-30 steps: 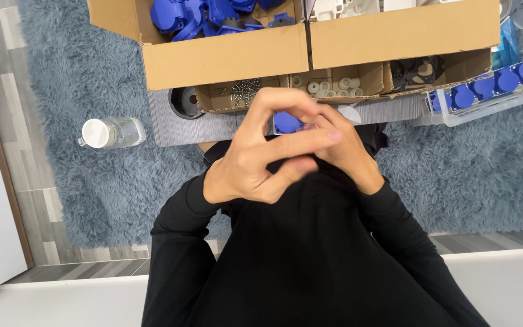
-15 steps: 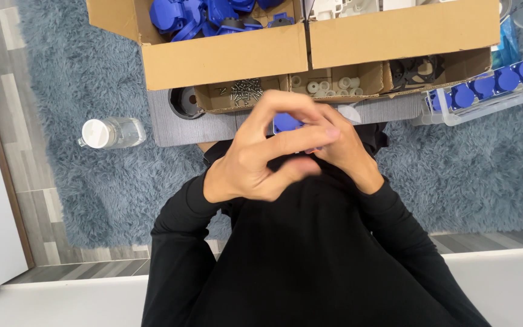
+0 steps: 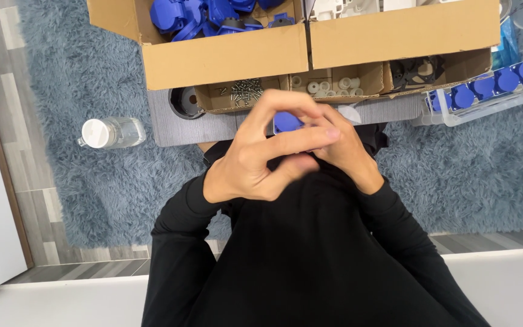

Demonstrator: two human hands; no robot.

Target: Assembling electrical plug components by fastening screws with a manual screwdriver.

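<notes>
Nearest the camera, the person's black long-sleeved top [image 3: 328, 260] is filling the lower middle of the view, with both sleeves rising toward the hands. The left hand [image 3: 261, 160] is sitting in front, its fingers [image 3: 301, 139] curling over and gripping a small blue plastic part [image 3: 286, 121], of which only a rounded top is showing between the fingertips. The right hand [image 3: 349, 151] is lying just behind and partly hidden by the left; its fingers are wrapping in against the same blue part, though exactly how they are gripping cannot be told. The blue part is being held above the lap, in front of the chest.

Beyond the hands, a grey ribbed mat [image 3: 213, 130] is lying on a shaggy blue-grey rug [image 3: 104, 188]. To the left on the rug, a clear plastic bottle with a white cap [image 3: 111, 132] is lying on its side. On the mat, a low cardboard tray is showing compartments of small metal screws [image 3: 244, 91] and white plastic rings [image 3: 328, 86]. Farther still, a large open cardboard box [image 3: 225, 57] is holding blue plastic pieces [image 3: 207, 15]. At the far right, a clear plastic tray [image 3: 485, 103] is carrying a row of blue caps [image 3: 494, 82]
</notes>
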